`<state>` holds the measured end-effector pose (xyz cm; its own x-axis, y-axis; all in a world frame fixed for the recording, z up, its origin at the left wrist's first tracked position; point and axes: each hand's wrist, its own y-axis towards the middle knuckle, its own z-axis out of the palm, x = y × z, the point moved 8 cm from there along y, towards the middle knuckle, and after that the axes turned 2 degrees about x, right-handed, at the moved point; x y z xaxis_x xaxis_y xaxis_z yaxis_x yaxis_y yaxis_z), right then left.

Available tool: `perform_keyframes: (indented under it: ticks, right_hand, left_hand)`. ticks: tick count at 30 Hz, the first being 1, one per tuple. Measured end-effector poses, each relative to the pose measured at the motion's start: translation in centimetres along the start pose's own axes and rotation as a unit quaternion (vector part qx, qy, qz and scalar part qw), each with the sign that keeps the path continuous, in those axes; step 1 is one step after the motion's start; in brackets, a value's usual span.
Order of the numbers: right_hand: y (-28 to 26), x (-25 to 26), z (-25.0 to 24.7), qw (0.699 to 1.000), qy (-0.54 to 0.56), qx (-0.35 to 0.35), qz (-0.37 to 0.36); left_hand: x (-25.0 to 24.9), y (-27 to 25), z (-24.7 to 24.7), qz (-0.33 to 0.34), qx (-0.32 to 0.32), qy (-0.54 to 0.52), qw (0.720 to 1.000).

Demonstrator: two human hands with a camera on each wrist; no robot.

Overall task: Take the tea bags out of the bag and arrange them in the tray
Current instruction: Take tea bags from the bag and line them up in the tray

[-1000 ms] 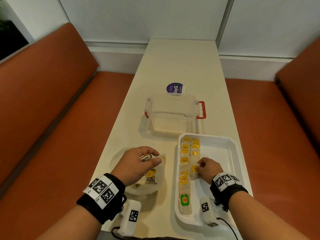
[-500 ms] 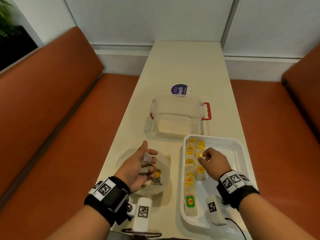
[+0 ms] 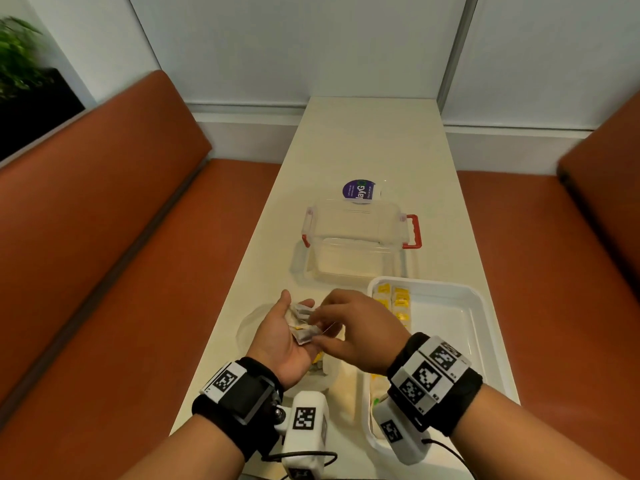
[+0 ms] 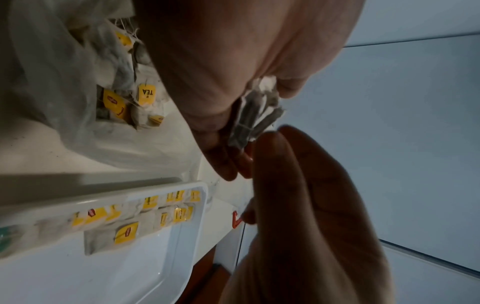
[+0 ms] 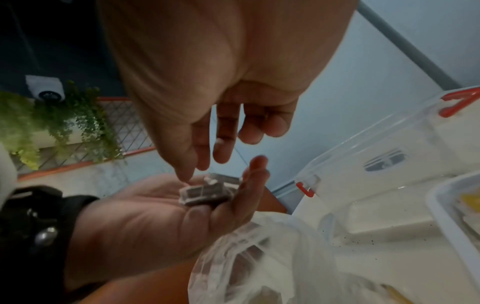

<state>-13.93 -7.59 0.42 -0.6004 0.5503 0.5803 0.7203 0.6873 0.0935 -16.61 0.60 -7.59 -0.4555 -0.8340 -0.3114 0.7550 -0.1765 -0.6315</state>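
Observation:
My left hand is palm up above the clear plastic bag, its fingers cupped round a few tea bags. The right wrist view shows those tea bags lying across the fingers. My right hand reaches over from the right, thumb tip touching the tea bags, fingers spread above them and holding nothing. More yellow-tagged tea bags lie inside the plastic bag. To the right sits the white tray, with two rows of tea bags along its left side.
A clear box with red handles stands just behind the tray and bag. Behind it is a purple round label. Orange benches flank the narrow cream table. Cables trail at the table's front edge.
My left hand came up out of the bag with tea bags and turned palm up. My right hand left the tray's rows and moved left to the left palm.

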Motion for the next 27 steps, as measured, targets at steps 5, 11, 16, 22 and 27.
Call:
perform_keyframes:
  ticks: [5, 11, 16, 22, 27]
  right_hand:
    - [0.3, 0.6, 0.3, 0.998, -0.048, -0.006, -0.029]
    - [-0.2, 0.9, 0.4, 0.995, -0.071, -0.003, -0.069]
    - [-0.9, 0.2, 0.3, 0.998, -0.025, -0.025, -0.048]
    - [-1.5, -2.4, -0.6, 0.982, 0.167, -0.059, 0.063]
    - [-2.2, -5.9, -1.0, 0.891, 0.395, -0.142, 0.172]
  left_hand:
    - [0.4, 0.1, 0.4, -0.001, 0.016, 0.011, 1.000]
    - [-0.2, -0.2, 0.4, 0.022, -0.026, 0.025, 0.999]
    - [-1.2, 0.2, -0.2, 0.049, -0.054, 0.007, 0.997]
    - [-2.2, 0.4, -1.1, 0.086, -0.088, -0.011, 0.992]
    - [-2.6, 0.6, -1.3, 0.099, -0.067, 0.028, 0.992]
